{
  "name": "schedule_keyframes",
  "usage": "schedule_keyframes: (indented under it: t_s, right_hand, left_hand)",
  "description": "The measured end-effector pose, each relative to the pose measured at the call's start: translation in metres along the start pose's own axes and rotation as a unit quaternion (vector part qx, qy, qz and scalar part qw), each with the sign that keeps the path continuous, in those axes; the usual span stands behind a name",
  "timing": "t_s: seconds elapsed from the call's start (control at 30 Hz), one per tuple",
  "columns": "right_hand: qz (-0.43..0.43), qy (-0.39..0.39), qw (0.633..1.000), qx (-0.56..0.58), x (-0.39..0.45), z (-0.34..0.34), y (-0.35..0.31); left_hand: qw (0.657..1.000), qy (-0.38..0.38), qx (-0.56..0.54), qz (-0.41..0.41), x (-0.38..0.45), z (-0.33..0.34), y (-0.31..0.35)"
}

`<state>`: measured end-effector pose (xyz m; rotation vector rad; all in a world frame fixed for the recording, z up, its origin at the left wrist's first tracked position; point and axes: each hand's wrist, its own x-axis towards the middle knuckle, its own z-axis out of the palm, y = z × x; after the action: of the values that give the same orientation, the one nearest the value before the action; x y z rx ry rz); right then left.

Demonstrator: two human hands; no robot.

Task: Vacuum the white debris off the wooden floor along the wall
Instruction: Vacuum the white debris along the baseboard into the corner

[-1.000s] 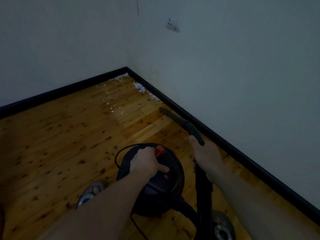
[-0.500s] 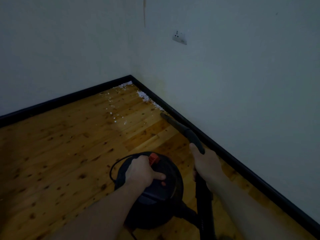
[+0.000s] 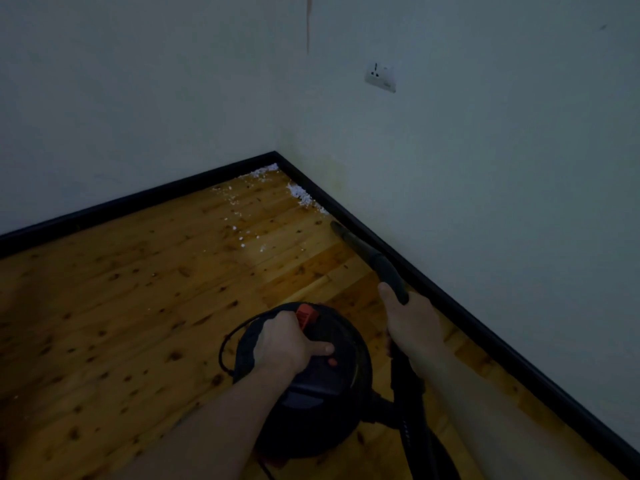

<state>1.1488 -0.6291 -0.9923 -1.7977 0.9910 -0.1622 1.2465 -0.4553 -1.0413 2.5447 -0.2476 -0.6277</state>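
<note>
Since half a second ago we have edged closer to the corner, and the tapered black plastic nozzle (image 3: 360, 247) now points with its tip just short of the white crumbly debris (image 3: 304, 197) heaped against the black skirting board (image 3: 485, 327). Our right hand (image 3: 412, 320) wraps its grip round the nozzle's rear end, which keeps the wand low and running beside the skirting so the tip can meet the heap head-on. Our left hand (image 3: 287, 341) curls its grip over the top handle of the round black canister vacuum (image 3: 311, 386), beside its red switch (image 3: 306, 315), likely so we can carry the body along as we advance. More flecks lie scattered on the knotty wooden floor (image 3: 121, 306) to the left, with another small drift in the corner itself; none looks collected yet.
</note>
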Motion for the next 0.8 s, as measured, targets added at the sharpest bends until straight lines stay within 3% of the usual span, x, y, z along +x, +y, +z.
schedule_keyframes:
  t_s: [0.23,0.47,0.8]
  right_hand:
    - [0.001,-0.014,1.0,0.022,0.012,0.001,-0.007]
    - [0.054,-0.031,0.993,0.097,0.007,0.006,-0.017]
    - [0.036,-0.053,0.996,0.065,-0.024,0.039,-0.027]
  left_hand:
    - [1.0,0.012,0.01,0.0,0.022,-0.01,-0.002]
    - [0.999,0.01,0.047,0.024,0.048,-0.036,-0.024]
    - [0.999,-0.006,0.051,0.003,0.049,-0.044,-0.066]
